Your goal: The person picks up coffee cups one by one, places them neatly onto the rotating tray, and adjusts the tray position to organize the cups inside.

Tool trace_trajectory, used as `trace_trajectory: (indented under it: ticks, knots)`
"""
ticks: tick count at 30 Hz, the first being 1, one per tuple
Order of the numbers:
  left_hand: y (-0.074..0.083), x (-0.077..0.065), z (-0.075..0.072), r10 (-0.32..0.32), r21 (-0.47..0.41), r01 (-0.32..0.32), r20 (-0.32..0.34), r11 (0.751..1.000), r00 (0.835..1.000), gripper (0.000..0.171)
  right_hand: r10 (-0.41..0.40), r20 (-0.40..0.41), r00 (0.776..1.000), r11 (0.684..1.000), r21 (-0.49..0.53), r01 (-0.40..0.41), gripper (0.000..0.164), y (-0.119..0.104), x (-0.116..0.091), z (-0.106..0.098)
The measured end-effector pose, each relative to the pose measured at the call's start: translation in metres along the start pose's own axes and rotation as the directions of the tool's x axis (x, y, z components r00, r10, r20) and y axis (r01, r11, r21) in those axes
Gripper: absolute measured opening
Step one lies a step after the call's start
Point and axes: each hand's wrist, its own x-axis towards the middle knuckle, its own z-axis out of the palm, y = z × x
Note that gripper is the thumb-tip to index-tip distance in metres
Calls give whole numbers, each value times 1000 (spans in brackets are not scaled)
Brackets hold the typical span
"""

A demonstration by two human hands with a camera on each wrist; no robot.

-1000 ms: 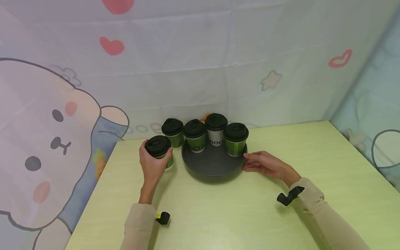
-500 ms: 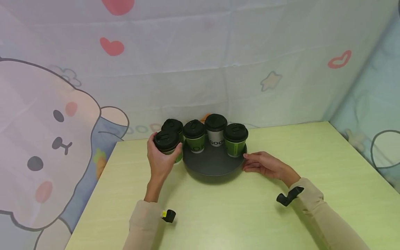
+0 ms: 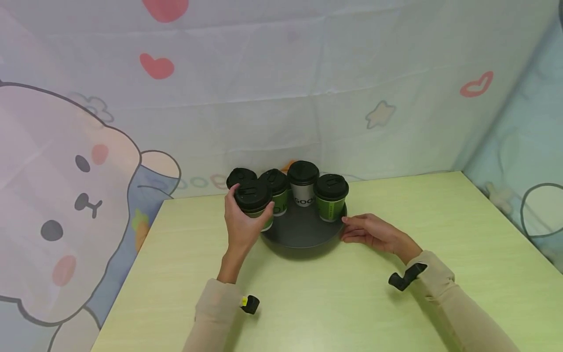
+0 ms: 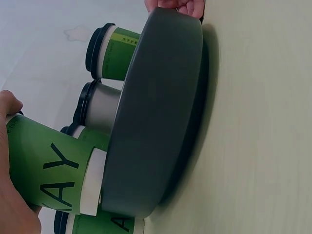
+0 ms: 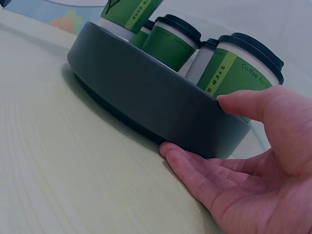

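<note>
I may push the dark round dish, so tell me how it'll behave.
The dark dish would probably move as one stiff piece, since its wall shows no bend. Being round, it might swivel if pushed off-centre. The cups standing in it, narrower at the base, could tip if jolted.

Green cup [image 4: 56, 165], blk lid [image 3: 252, 194] up; held at L rim of rnd dk grey tray [image 3: 303, 232]
</note>
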Motion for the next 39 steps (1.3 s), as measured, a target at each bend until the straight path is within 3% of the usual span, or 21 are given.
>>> trace_trajectory:
  ticks: [12,22,39]
  knots:
    - [4,-3,16,33,4,-33,21,999,999,96,1,-9,1000,1000,0,-1,54,1,0,-1]
    - [-2,-13,29,-3,29,2,37,1000,999,97,-3,-8,1000,1000,7,3,58,1,0,-1]
    - [-8,-25,34,-18,43,16,55,999,998,97,2,-11,1000,1000,21,-2,58,2,1,-2]
